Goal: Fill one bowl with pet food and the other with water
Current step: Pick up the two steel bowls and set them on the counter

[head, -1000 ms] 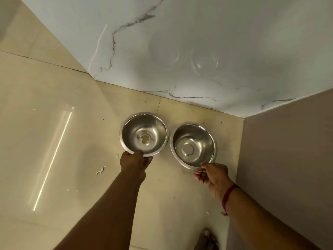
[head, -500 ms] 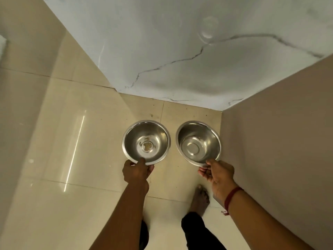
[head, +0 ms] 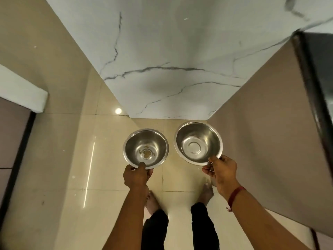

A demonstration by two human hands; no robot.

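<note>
Hands grip bowl rims: left hand [head: 137,175] pinches crumb-flecked bowl [head: 146,148], right hand [head: 222,170] pinches clean bowl [head: 198,142], above tiled floor [head: 59,159].

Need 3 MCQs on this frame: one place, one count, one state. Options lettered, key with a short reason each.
1. Which bowl shows brownish residue at its bottom?
A. the left bowl
B. the right bowl
C. both

2. How many steel bowls are in view?
A. one
B. two
C. three

3. How are the bowls supported?
A. resting on the floor
B. stacked together
C. each held at its near rim by one hand

Key: 1 A, brown bits sit in the middle of the bowl held by the left hand; 2 B, two separate bowls show; 3 C, the right hand pinches the other rim, both bowls above the tiles.
</note>
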